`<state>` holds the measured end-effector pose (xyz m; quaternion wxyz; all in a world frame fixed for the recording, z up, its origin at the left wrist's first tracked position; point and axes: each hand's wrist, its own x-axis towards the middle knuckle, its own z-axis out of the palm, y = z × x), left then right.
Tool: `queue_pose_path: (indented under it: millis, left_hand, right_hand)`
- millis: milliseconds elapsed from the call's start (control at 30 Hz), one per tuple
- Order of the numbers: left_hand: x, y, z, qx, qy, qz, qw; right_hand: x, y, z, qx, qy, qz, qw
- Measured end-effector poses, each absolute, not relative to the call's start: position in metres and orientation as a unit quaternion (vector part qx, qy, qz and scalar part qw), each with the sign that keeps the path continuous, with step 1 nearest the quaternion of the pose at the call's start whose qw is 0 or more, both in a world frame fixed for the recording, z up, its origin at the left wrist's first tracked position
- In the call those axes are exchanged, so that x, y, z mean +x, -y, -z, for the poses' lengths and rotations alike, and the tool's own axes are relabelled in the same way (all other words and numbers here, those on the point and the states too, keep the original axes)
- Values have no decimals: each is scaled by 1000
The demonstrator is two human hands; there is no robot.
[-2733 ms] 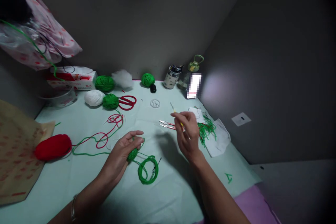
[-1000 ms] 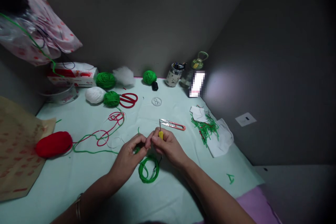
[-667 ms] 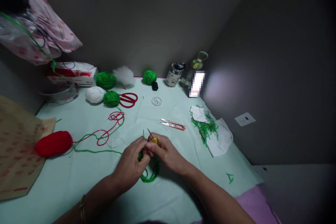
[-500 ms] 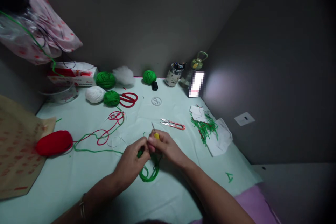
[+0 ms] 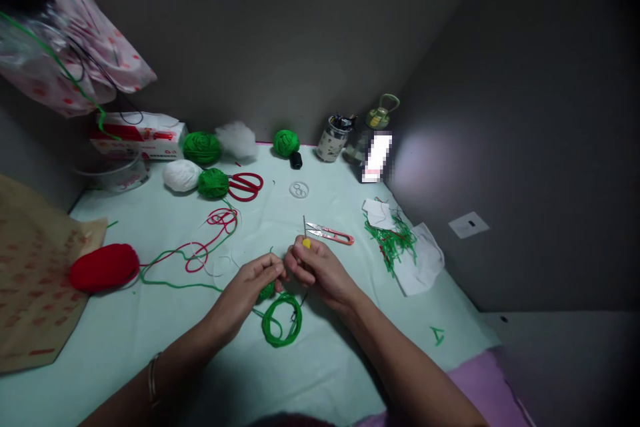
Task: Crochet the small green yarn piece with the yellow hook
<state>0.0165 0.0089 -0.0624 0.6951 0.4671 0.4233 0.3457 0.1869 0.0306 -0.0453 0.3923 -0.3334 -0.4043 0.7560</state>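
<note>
My right hand [image 5: 324, 275] is closed around a crochet hook [image 5: 306, 243] with a yellow grip, its thin metal shaft pointing up and away. Close by on the left, my left hand [image 5: 253, 283] pinches a small green crocheted piece [image 5: 268, 291], mostly hidden under the fingers. The fingertips of both hands are almost touching. Below them on the cloth lies a coiled ring of green cord [image 5: 281, 343]. A pair of thread snips [image 5: 333, 235] with an orange handle rests just beyond my right hand.
Left stand a red yarn skein [image 5: 104, 268] and a paper bag [image 5: 35, 280]. Loose red and green strands trail toward my hands. Behind are green yarn balls [image 5: 213, 183], red-handled scissors [image 5: 246, 187] and a pen tin [image 5: 332, 140]. Green yarn scraps [image 5: 393, 240] lie right.
My right hand has shifted slightly right and up, turning the hook more upright. My left hand has drawn a little left, and more of the green coil shows.
</note>
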Motion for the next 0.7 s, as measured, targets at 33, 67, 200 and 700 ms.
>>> queue_pose_path:
  millis: [33,67,200,700]
  left_hand:
    - [17,-9,62,467,-419,-348,697]
    - [17,-9,62,466,-416,-350,698]
    - [18,-9,63,472,-411,-349,697]
    - [12,-9,54,516,-379,-296,709]
  right_hand:
    - [186,-30,45,-326,402,-761,392]
    - [185,-30,45,-318,397,-767,391]
    - [183,-29,45,-305,389,-777,390]
    - [194,-32,43,-332,382,-806,307]
